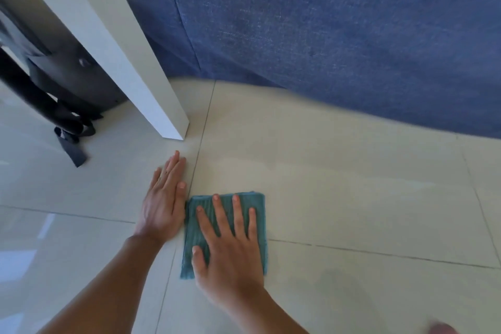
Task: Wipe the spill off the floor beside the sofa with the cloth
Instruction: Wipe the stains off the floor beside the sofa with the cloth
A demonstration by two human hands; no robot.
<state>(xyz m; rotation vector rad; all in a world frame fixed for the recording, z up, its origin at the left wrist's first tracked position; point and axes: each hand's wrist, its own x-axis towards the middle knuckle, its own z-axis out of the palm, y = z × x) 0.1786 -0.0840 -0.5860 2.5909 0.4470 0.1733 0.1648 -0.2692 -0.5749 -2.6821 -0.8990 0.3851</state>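
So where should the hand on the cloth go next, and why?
Probably push forward, toward the sofa. The right hand lies flat with fingers spread on the folded cloth, and a faint wet-looking sheen shows on the floor just ahead of it. The left hand rests flat on the tile beside the cloth, seemingly as a brace.

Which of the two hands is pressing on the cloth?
The right hand, fingers spread flat on the teal cloth. The left hand lies palm-down on the bare floor tile beside the cloth's left edge.
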